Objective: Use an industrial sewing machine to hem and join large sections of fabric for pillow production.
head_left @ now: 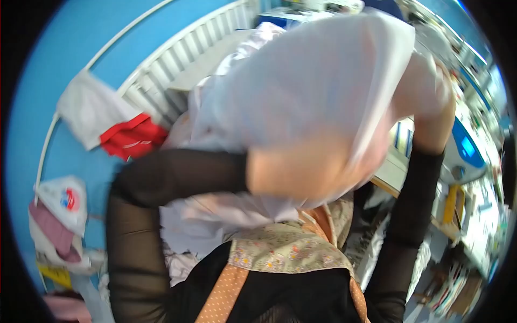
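A large piece of sheer white fabric (291, 86) billows up in front of me, blurred by motion. Bluish and reddish tints show through it. My left hand (301, 169) reaches across under its near edge. The cloth and the blur hide the left fingers. Raised at the right, my right hand (436, 99) is closed on the fabric's right side, with its fingertips partly covered and smeared. Lower folds of pale cloth (226, 215) hang below my left forearm, over a flowered apron (291, 250).
A white railing (183, 59) runs along the blue wall at the left. White and red cloth (132, 134) and a white plastic bag (67, 199) hang there. Right of me stand a work table (390, 172) and a blue-and-white machine (466, 148), with clutter beyond.
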Tool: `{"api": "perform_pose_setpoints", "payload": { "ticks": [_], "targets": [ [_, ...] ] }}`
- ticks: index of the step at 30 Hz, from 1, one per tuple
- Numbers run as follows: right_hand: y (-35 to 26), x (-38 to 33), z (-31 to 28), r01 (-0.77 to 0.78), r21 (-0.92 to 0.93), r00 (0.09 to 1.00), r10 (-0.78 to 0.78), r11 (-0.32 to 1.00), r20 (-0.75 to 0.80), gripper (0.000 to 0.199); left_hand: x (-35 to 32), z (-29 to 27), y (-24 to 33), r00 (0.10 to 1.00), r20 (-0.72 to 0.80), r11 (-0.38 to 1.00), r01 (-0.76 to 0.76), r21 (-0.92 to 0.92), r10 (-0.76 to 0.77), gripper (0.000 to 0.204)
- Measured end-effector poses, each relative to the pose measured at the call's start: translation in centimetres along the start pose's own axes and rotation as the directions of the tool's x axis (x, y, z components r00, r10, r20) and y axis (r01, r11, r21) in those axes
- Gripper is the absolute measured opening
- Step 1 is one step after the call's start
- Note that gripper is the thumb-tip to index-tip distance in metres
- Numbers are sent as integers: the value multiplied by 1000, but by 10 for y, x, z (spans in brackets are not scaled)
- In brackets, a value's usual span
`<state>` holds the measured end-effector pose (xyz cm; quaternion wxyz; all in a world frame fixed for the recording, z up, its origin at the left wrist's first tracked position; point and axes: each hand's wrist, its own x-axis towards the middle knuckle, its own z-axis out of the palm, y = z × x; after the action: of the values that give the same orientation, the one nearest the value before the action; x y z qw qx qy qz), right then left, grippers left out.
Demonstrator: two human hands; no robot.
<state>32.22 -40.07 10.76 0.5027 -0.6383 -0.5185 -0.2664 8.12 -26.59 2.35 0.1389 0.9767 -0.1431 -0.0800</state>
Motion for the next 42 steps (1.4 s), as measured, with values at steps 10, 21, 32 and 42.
{"api": "perform_pose_setpoints", "payload": {
  "ticks": [10,21,32,42],
  "targets": [
    [13,-359,6,-790,-113,532,765,603,363,24,-24,79,-87,810,545,949,-44,-311,216,34],
    [25,-290,73,-971,223,174,889,83,425,19,226,-17,-265,951,-276,990,-142,4,138,30],
    [33,-400,100,-426,-499,282,635,755,719,27,164,-58,-425,867,133,768,342,542,-480,40],
    [41,-278,100,-894,125,-178,598,-429,781,33,235,-37,-256,996,-31,986,89,142,-86,51]
  ]
}}
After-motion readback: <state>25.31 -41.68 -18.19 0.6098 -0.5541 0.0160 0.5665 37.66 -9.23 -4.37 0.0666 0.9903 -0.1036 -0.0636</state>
